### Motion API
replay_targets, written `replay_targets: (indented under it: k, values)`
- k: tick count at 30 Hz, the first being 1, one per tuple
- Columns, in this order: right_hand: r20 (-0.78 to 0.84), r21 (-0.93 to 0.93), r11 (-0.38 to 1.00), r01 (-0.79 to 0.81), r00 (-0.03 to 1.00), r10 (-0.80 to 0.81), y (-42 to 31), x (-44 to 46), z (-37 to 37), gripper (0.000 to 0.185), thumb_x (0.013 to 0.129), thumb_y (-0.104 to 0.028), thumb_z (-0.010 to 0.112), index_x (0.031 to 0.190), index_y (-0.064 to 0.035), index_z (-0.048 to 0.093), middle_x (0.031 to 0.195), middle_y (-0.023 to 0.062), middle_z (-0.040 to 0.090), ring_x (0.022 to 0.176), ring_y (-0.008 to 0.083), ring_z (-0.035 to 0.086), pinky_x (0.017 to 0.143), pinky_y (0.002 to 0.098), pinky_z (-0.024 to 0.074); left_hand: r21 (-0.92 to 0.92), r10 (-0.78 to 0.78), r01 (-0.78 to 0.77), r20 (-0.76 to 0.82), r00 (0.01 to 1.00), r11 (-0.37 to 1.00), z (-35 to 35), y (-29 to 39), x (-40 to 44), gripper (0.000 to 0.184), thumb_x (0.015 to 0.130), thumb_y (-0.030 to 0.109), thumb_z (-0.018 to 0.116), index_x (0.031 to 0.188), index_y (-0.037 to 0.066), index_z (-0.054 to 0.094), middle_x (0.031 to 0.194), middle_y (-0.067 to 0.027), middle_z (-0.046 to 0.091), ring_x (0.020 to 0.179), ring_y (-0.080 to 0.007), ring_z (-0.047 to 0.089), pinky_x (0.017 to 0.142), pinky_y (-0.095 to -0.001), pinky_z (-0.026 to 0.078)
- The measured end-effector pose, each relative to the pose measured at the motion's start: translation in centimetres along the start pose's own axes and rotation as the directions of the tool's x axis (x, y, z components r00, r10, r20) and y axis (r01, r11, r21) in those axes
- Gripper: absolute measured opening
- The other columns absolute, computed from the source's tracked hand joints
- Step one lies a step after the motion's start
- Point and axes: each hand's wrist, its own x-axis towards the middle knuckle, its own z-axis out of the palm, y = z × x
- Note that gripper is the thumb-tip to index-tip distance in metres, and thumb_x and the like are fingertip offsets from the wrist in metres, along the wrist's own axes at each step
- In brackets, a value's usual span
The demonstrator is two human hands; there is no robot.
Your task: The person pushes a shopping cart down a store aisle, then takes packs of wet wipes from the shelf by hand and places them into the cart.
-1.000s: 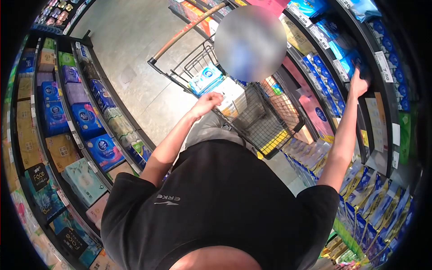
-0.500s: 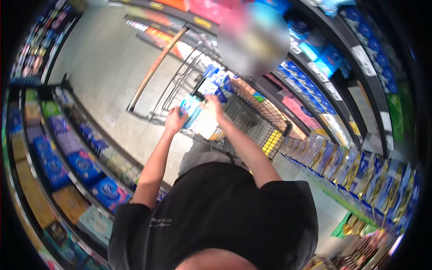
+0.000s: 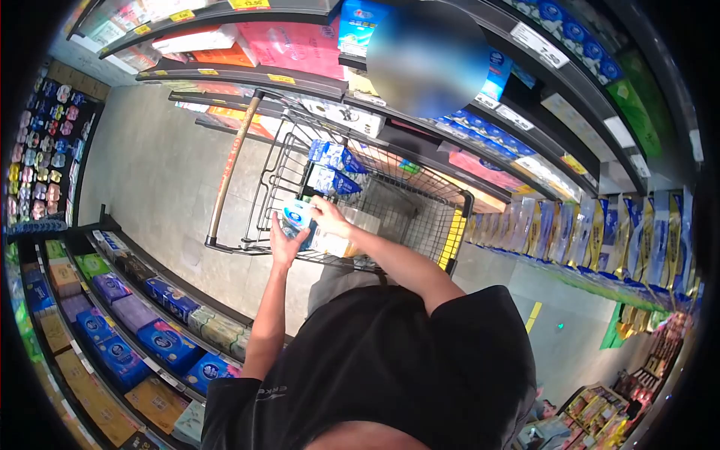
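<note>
Counting from the middle of the view, both hands are holding a blue and white packet (image 3: pixel 297 214) at nine o'clock, over the cart (image 3: pixel 435 225). The left hand (image 3: pixel 284 244) is curling half open around its low side, the right hand (image 3: pixel 328 217) is gripping its upper side. Blue bags (image 3: pixel 330 159) are sitting in the cart at eleven. Grey floor (image 3: pixel 165 135) is shining at ten, and full shelves (image 3: pixel 161 372) are standing at eight and two o'clock
</note>
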Motion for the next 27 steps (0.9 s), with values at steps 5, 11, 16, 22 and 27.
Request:
replay_targets:
  k: [5, 11, 16, 22, 27]
  values:
    - [0.214, 0.603, 0.766, -0.224, 0.970, 0.115, -0.1, -4.1, -5.5, 0.016, 0.096, -0.022, 0.049, 0.096, -0.0066, 0.050, 0.092, 0.0043, 0.057, 0.085, 0.0150, 0.059, 0.073, 0.0307, 0.0511, -0.538, 0.017, 0.239, 0.427, 0.904, 0.808, -1.5, 4.4, -2.2, 0.055, 0.079, 0.021, 0.072, 0.123, -0.003, 0.049, 0.109, -0.0124, 0.061, 0.098, -0.0163, 0.057, 0.089, -0.0286, 0.042]
    - [0.084, 0.542, 0.814, -0.209, 0.977, 0.195, -0.7, -11.6, -9.5, 0.031, 0.093, -0.030, 0.055, 0.114, -0.0082, 0.051, 0.105, 0.0005, 0.058, 0.094, 0.0120, 0.057, 0.075, 0.0279, 0.0473, -0.700, 0.002, 0.404, 0.501, 0.866, 0.589, 2.4, 9.3, -6.2, 0.020, 0.089, 0.021, 0.062, 0.101, 0.005, 0.058, 0.093, -0.0015, 0.064, 0.084, -0.0066, 0.056, 0.078, -0.0227, 0.043]
    - [0.187, 0.494, 0.811, -0.314, 0.949, 0.253, -1.4, -17.3, -10.8, 0.039, 0.092, -0.027, 0.055, 0.123, -0.0043, 0.051, 0.112, 0.0043, 0.058, 0.097, 0.0126, 0.057, 0.077, 0.0286, 0.0482, -0.669, 0.100, 0.419, 0.592, 0.800, 0.614, 5.8, 10.9, -7.8, 0.025, 0.091, 0.021, 0.058, 0.110, 0.004, 0.057, 0.098, -0.0027, 0.063, 0.090, -0.0090, 0.057, 0.080, -0.0258, 0.045]
    - [-0.340, 0.319, 0.947, 0.027, 0.936, 0.087, -1.3, -17.3, -22.0, 0.038, 0.091, -0.023, 0.056, 0.123, -0.0040, 0.050, 0.112, 0.0095, 0.061, 0.098, 0.0187, 0.059, 0.087, 0.0329, 0.0462, -0.607, 0.076, 0.390, 0.599, 0.797, 0.693, 4.6, 13.6, -10.2, 0.035, 0.093, 0.023, 0.056, 0.122, 0.002, 0.051, 0.106, -0.0062, 0.061, 0.094, -0.0124, 0.058, 0.080, -0.0248, 0.044]
    - [-0.756, 0.052, 0.955, 0.294, 0.637, -0.154, -10.2, -14.8, -37.8, 0.036, 0.094, -0.026, 0.052, 0.118, 0.0011, 0.052, 0.109, 0.0118, 0.063, 0.098, 0.0173, 0.059, 0.086, 0.0320, 0.0444, -0.610, 0.066, 0.397, 0.596, 0.800, 0.686, 3.2, 10.9, -10.9, 0.032, 0.094, 0.021, 0.053, 0.121, 0.004, 0.052, 0.108, -0.0063, 0.062, 0.094, -0.0136, 0.060, 0.080, -0.0254, 0.046]
